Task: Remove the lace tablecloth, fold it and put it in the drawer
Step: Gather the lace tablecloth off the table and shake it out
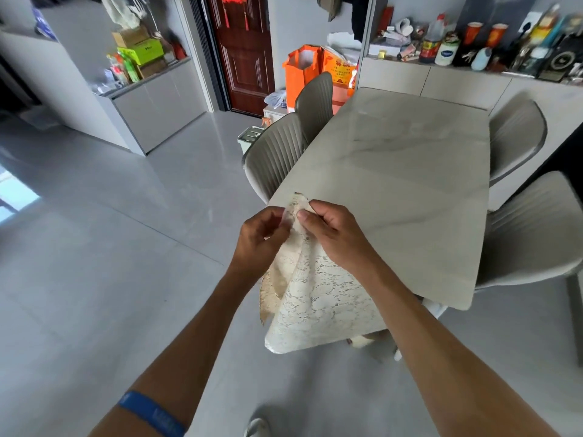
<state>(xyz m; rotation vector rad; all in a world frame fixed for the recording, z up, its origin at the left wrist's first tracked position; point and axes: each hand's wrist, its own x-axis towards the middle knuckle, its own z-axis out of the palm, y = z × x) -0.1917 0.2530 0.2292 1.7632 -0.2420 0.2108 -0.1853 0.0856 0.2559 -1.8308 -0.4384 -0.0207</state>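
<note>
The cream lace tablecloth (318, 304) hangs in the air in front of me, folded into a narrow drape off the near left corner of the marble table (410, 171). My left hand (262, 238) pinches its top edge from the left. My right hand (334, 234) pinches the same top corner from the right, thumb on the lace. Both hands are close together, almost touching. The cloth's lower edge hangs below the table's edge level. No drawer is identifiable from here.
Grey ribbed chairs (277, 156) stand along the table's left side and two more (517, 137) on the right. A low grey cabinet (157, 102) lines the left wall, a cluttered sideboard (441, 77) the back wall. Orange bags (303, 70) sit near the brown door (243, 52).
</note>
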